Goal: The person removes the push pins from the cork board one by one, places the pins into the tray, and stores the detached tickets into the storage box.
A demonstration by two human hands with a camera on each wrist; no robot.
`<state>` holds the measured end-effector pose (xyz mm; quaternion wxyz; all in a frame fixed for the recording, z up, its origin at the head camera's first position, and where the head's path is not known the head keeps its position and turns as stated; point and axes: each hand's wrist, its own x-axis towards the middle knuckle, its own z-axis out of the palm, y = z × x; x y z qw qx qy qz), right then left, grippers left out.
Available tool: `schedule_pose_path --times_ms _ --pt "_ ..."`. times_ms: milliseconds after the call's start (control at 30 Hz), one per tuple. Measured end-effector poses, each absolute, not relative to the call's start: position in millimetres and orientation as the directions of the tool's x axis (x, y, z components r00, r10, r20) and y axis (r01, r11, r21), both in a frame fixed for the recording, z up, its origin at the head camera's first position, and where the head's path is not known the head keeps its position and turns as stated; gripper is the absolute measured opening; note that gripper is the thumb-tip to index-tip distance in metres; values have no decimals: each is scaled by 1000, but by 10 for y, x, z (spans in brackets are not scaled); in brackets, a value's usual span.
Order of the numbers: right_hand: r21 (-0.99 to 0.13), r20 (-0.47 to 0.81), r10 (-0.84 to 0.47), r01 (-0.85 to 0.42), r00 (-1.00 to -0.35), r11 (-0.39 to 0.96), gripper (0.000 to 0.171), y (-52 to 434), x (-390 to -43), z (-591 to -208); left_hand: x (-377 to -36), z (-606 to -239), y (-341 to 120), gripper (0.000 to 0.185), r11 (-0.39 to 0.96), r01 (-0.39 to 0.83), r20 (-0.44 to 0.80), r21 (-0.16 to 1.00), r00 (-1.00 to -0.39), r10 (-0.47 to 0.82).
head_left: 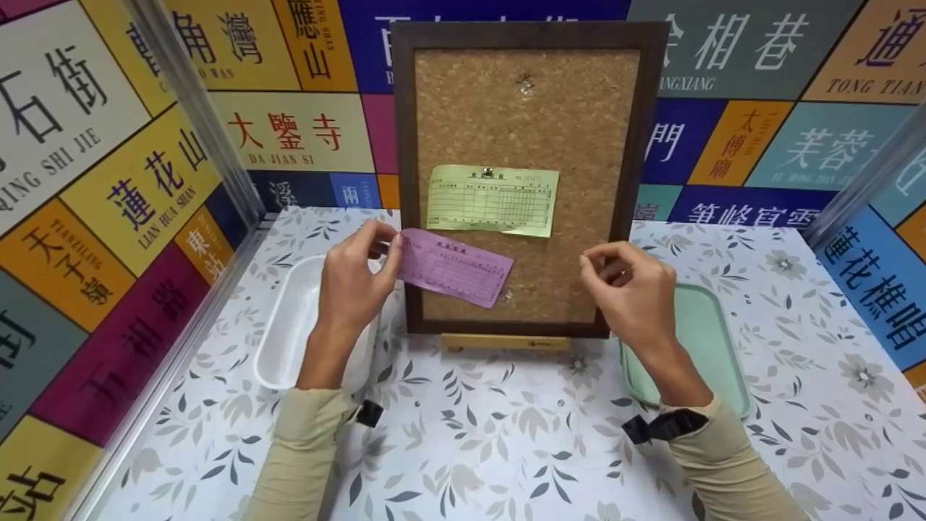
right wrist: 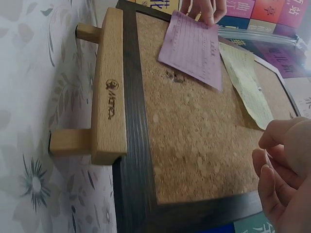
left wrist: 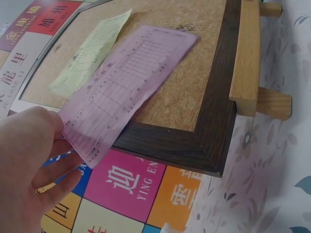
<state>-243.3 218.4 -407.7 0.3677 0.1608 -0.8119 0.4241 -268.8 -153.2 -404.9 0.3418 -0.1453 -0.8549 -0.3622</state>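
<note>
My left hand pinches a purple printed slip by its left end, between thumb and fingers. The slip tilts down to the right across the lower part of a cork board. Above it a pale green printed slip hangs on the cork, with a small fastener at its top edge. To the right, my right hand has thumb and forefinger tips together before the board's right side. A thin pale thing shows between those fingers; I cannot tell what it is.
The dark-framed board leans on a wooden stand. A white tray lies behind my left forearm, a green tray beside my right. Flowered cloth covers the table. Panels with printed signs rise behind and at both sides.
</note>
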Motion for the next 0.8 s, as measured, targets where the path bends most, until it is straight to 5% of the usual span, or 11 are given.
schedule_pose_path --times_ms 800 --pt "-617 682 142 -460 -717 639 9 2737 -2435 -4200 -2707 -4048 -1575 14 652 520 687 553 -727 -2"
